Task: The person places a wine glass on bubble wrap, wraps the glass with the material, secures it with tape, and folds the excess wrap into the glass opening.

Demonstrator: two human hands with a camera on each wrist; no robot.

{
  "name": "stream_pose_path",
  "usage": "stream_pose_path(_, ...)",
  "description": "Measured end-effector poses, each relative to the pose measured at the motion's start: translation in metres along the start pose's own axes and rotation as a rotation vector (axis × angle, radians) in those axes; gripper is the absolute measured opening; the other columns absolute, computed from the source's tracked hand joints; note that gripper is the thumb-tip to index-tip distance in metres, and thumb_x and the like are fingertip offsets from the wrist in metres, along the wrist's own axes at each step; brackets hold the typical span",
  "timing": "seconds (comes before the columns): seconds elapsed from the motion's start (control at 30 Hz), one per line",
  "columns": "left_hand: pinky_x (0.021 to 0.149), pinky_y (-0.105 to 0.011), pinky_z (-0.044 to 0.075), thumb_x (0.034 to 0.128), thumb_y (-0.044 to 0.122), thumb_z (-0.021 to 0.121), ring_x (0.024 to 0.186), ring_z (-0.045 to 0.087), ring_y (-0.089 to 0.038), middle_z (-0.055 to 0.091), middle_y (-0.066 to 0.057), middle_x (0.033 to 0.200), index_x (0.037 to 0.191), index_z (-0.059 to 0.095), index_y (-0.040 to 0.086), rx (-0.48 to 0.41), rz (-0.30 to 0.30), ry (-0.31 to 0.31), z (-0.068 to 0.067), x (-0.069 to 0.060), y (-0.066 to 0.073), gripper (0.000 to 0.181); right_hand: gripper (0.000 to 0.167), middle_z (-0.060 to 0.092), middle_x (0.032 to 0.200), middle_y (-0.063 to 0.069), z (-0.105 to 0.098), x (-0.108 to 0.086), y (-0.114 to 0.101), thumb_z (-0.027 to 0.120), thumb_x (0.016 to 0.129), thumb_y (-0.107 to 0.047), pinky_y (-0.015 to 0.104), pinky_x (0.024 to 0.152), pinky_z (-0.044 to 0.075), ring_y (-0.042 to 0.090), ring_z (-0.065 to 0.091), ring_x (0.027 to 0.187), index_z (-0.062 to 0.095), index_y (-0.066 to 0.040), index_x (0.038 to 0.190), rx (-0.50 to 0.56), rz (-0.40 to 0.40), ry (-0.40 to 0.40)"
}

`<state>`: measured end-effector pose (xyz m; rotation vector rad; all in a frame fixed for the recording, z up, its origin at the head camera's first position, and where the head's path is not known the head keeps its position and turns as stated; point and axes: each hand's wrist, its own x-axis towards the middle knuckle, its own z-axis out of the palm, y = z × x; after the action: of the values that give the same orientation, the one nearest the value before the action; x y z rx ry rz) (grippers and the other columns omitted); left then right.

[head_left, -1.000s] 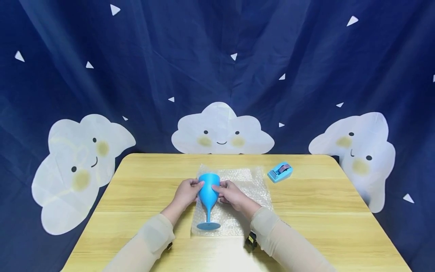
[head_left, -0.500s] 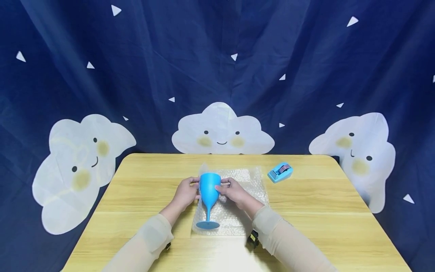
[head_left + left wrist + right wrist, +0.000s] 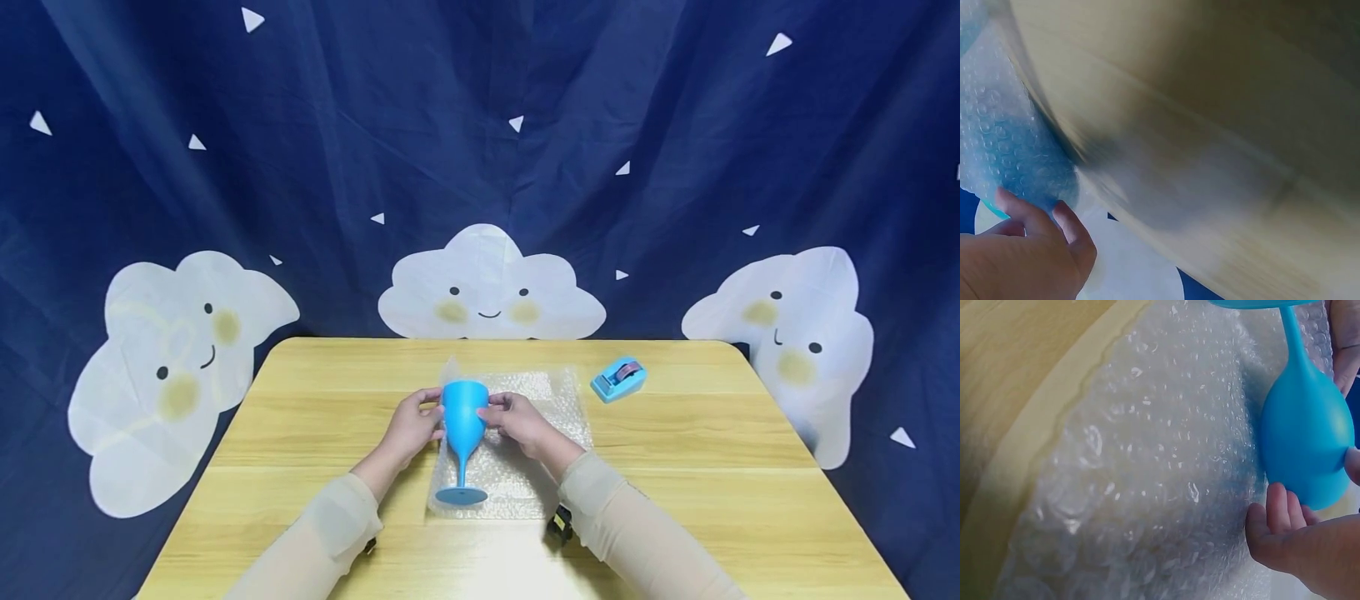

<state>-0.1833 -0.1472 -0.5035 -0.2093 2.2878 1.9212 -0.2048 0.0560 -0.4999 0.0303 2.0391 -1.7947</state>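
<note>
Wooden table [image 3: 712, 433] beneath, right hand [image 3: 522, 423] pinches blue goblet [image 3: 464, 419].

I'm in a curtained-off indoor setup: a pale wood-grain table [image 3: 712, 442] before me, a dark-blue fabric backdrop [image 3: 442, 117] with white cloud shapes [image 3: 491, 271] hanging behind it.

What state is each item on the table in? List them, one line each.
Blue goblet: tipped over, base toward the near side, held by the right hand.
Bubble wrap: spread open, left side raised beside the goblet, left hand on it.
Tape dispenser: set down, loaded with a roll.
</note>
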Motion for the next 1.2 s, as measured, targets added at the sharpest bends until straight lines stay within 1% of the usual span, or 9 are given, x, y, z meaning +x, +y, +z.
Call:
stream_pose_path(0.13,0.073,-0.029,0.061,0.1023,0.003,0.053,0.085,0.065,-0.017,0.058,-0.023,0.125,0.140,0.049,-0.003,-0.006,-0.004,-0.022,0.0001,-0.0010,0.0014,0.038,0.048,0.058,0.107,0.015,-0.0015,0.0009,0.0002,0.069,0.093,-0.010,0.047,0.088,0.053,0.030,0.063,0.097,0.047,0.006,0.133,0.028,-0.001,0.014)
stream_pose_path(0.27,0.070,-0.028,0.061,0.1022,0.003,0.053,0.081,0.064,-0.016,0.061,-0.024,0.120,0.140,0.049,-0.003,-0.007,-0.002,-0.030,0.0003,-0.0013,0.0019,0.039,0.046,0.060,0.104,0.014,-0.0026,0.0016,0.0015,0.071,0.092,-0.010,0.046,0.085,0.054,0.033,0.064,0.098,0.050,0.006,0.130,0.022,-0.009,0.016)
stream_pose_path(0.47,0.070,-0.029,0.061,0.1016,0.002,0.054,0.081,0.066,-0.016,0.063,-0.025,0.121,0.141,0.050,-0.003,0.024,0.020,-0.017,0.0031,-0.0019,0.0014,0.040,0.057,0.064,0.108,0.018,-0.0022,0.0002,0.0021,0.077,0.088,-0.018,0.043,0.082,0.054,0.029,0.065,0.095,0.050,0.008,0.130,-0.016,-0.041,0.023)
stream_pose_path(0.53,0.070,-0.029,0.061,0.1015,0.003,0.054,0.083,0.067,-0.018,0.062,-0.026,0.123,0.141,0.050,-0.003,0.056,0.037,-0.010,0.0047,-0.0037,0.0031,0.041,0.059,0.066,0.108,0.020,-0.0018,-0.0005,0.0022,0.079,0.086,-0.019,0.040,0.078,0.054,0.026,0.064,0.092,0.050,0.009,0.130,-0.027,-0.054,0.026)
stream_pose_path(0.67,0.071,-0.026,0.061,0.1029,0.003,0.050,0.098,0.067,-0.026,0.051,-0.025,0.138,0.142,0.050,-0.002,0.150,0.077,0.008,0.0074,-0.0082,0.0079,0.039,0.058,0.068,0.108,0.021,-0.0012,-0.0004,0.0029,0.080,0.085,-0.017,0.035,0.073,0.053,0.022,0.062,0.089,0.051,0.011,0.128,-0.048,-0.069,0.035)
stream_pose_path(0.77,0.070,-0.022,0.060,0.1036,0.001,0.046,0.106,0.064,-0.031,0.043,-0.022,0.146,0.142,0.051,-0.001,0.209,0.104,0.019,0.0082,-0.0099,0.0096,0.039,0.055,0.066,0.112,0.022,-0.0012,0.0005,0.0036,0.079,0.086,-0.014,0.037,0.073,0.053,0.023,0.061,0.091,0.053,0.012,0.126,-0.043,-0.072,0.034)
stream_pose_path(0.83,0.069,-0.022,0.059,0.1029,-0.001,0.046,0.105,0.064,-0.030,0.044,-0.021,0.147,0.142,0.052,0.000,0.233,0.120,0.025,0.0082,-0.0099,0.0096,0.039,0.053,0.065,0.114,0.023,-0.0011,0.0013,0.0038,0.078,0.086,-0.013,0.040,0.075,0.054,0.024,0.061,0.094,0.054,0.013,0.126,-0.034,-0.070,0.034)
stream_pose_path(1.03,0.070,-0.027,0.059,0.0980,-0.004,0.055,0.092,0.064,-0.021,0.057,-0.018,0.131,0.138,0.056,0.001,0.314,0.187,0.060,0.0083,-0.0073,0.0069,0.041,0.053,0.064,0.112,0.020,-0.0010,0.0013,0.0041,0.078,0.087,-0.010,0.041,0.079,0.055,0.022,0.060,0.091,0.054,0.014,0.127,0.001,-0.046,0.037)
stream_pose_path(1.2,0.085,-0.038,0.057,0.0983,0.000,0.057,0.102,0.064,-0.024,0.063,-0.016,0.120,0.138,0.055,0.003,0.389,0.209,0.090,0.0093,-0.0056,0.0057,0.040,0.058,0.059,0.108,0.017,-0.0025,0.0009,0.0052,0.079,0.085,-0.010,0.042,0.080,0.055,0.021,0.058,0.087,0.050,0.009,0.131,0.055,-0.016,0.040)
